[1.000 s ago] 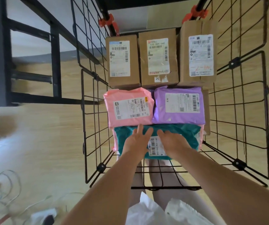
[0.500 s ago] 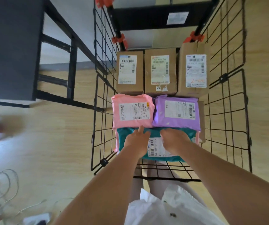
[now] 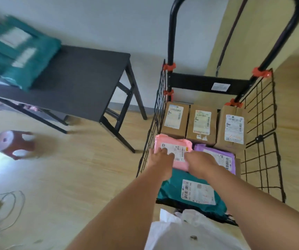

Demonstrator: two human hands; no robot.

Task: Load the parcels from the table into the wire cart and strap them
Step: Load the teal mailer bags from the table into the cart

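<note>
The black wire cart [image 3: 260, 141] holds several parcels, my left hand [image 3: 160, 159] flat on its pink plastic mailer [image 3: 179, 150], my right hand [image 3: 202, 163] touching it, grip unclear; teal plastic parcels [image 3: 18, 56] wait on the dark tabletop [image 3: 83, 78], strapping not yet done.

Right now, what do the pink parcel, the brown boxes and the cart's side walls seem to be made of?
Pink parcel: soft plastic mailer film with a faint sheen, going by its wrinkled, puffy edges.
Brown boxes: matte cardboard, most likely, given the dull brown faces and creased edges.
Cart's side walls: thin metal wire grid, black-coated by its look.
</note>
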